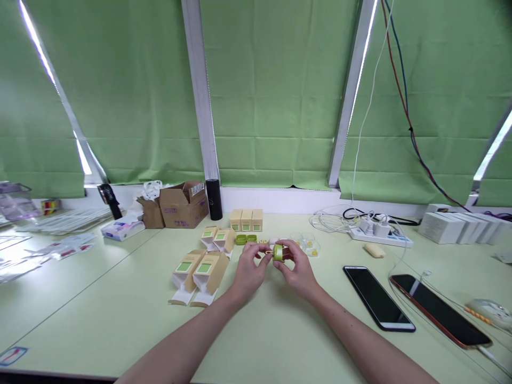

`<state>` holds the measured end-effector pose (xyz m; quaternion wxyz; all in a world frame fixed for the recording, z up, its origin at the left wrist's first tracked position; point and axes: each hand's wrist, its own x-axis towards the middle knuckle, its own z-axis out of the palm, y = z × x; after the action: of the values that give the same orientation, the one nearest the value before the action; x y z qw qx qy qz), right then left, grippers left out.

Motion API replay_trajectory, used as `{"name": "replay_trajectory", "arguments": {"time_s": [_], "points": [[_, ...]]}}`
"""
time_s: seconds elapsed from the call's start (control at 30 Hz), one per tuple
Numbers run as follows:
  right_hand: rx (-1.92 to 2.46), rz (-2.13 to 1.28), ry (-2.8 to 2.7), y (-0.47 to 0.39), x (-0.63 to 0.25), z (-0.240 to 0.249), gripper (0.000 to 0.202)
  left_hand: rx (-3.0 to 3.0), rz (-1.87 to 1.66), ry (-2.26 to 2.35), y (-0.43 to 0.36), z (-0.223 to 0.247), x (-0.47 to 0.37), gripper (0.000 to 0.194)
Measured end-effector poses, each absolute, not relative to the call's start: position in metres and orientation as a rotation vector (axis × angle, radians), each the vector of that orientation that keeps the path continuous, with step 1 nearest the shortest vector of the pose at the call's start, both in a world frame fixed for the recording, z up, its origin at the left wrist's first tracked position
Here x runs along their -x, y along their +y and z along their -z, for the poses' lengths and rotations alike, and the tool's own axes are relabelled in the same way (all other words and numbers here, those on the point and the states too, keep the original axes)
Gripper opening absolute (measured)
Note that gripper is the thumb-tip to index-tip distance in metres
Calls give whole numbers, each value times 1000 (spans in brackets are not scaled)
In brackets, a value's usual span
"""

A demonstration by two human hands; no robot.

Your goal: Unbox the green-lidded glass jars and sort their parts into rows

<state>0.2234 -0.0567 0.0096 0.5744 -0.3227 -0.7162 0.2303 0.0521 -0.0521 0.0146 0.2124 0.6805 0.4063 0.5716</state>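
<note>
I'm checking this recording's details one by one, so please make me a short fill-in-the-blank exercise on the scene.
1. Between the fingertips of the left hand and the right hand is a small piece coloured ____.
2. In the picture, the black cylinder stands to the ____ of the brown cardboard box.
3. Exactly ____ phones lie on the table.

Missing words: green; right; two.

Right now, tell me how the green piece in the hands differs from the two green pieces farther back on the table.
The held green piece is gripped by the right hand, beside the left hand; the two green pieces rest on the table, untouched.
The held piece is nearer the camera; the pair sits farther back.
All are green.
</note>
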Motion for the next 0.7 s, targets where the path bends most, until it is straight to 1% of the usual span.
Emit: {"name": "replay_trajectory", "arguments": {"time_s": [0.23,0.7], "points": [[737,-541,-1702,-54,-224,-4,42,-1875,-1543,1167,-51,-13,-52,9],[751,-489,-1737,-53,-225,1,43,-1823,-1506,1146,-53,-13,-53,9]]}}
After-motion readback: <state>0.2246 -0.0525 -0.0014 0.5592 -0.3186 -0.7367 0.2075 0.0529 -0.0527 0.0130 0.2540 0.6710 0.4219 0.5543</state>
